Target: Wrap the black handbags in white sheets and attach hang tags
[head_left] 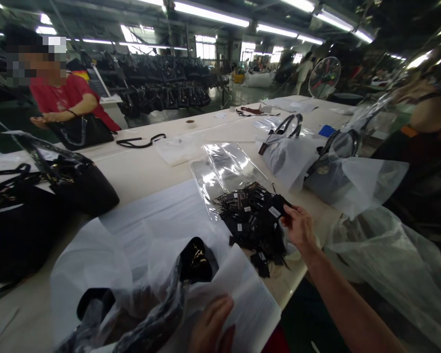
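Note:
My right hand (299, 226) pinches a black hang tag (275, 208) with a white label, at the right edge of a pile of black hang tags (248, 220). At the bottom, my left hand (213, 321) lies against white wrapping paper (242, 289), its fingers stretched and thumb apart. Beside it is a handbag, mostly covered by the paper. Its plastic-wrapped handle (158, 314) and a black end with gold hardware (197, 260) show. The left hand is partly cut off by the frame and slightly blurred.
Clear plastic sheets (231, 166) lie behind the tags. Black handbags (84, 184) stand at left, wrapped handbags (329, 171) at right. A black strap (141, 141) lies on the table (139, 169). A co-worker in red (79, 95) handles a bag across it; another person (429, 113) is at right.

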